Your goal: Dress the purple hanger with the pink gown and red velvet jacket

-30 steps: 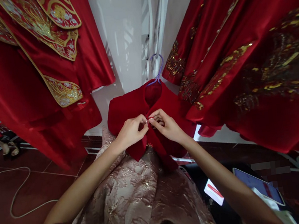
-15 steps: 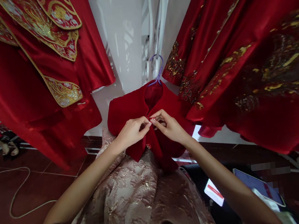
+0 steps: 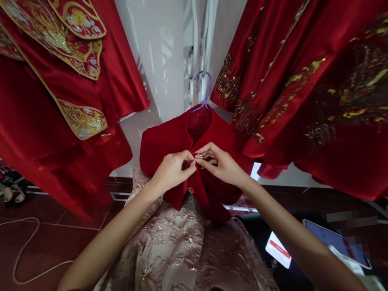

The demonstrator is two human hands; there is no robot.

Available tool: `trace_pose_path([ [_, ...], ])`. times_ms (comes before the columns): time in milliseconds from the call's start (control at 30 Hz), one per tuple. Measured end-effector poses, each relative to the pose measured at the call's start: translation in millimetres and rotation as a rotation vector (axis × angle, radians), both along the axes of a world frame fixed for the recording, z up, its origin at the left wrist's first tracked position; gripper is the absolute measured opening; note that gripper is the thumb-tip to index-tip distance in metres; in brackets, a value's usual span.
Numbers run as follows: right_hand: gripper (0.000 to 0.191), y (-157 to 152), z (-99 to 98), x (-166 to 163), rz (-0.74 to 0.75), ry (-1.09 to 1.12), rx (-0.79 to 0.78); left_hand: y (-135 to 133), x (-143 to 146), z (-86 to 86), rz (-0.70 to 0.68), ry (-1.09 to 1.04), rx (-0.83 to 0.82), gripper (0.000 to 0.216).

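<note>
Closely, tip to tip, the left hand (image 3: 174, 171) is pinched on the front edge of a red velvety garment (image 3: 164, 140), the right hand (image 3: 219, 163) on a small gold-and-red beaded ornament (image 3: 199, 156), probably because so tiny a piece demands fingertips. The garment is centred, its neck seemingly supported by a thin purple hanger (image 3: 210, 84) at one o'clock; shiny pinkish brocade cloth (image 3: 166, 263) is spread at six, gold-decorated red satin clothes (image 3: 127, 73) hung at ten and two.
</note>
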State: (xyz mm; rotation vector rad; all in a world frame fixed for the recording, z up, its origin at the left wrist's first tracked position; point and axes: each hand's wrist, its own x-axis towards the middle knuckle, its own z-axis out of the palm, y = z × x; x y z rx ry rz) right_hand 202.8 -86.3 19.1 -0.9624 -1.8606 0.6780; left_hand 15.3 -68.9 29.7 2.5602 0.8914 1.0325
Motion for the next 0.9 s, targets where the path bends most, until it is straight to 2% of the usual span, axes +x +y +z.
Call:
trace_pose_path([
  [233,0.023,-1.9,4.1,-0.4,-0.018,-0.039,0.004,-1.2,0.7,2.9,0.008,0.055,0.039,0.011],
  [467,0.017,-4.4,9.4,-1.4,0.036,-0.097,0.041,-4.5,2.4,1.7,-0.064,0.138,0.083,0.009],
  [667,0.021,0.2,-1.3,-5.8,-0.046,-0.109,0.061,-8.1,11.2,-14.0,0.002,-0.007,-0.019,0.007],
  [900,0.047,0.8,-23.2,-7.1,-0.109,-0.075,0.083,-3.2,17.7,-35.0,-0.083,-0.181,-0.152,0.022],
])
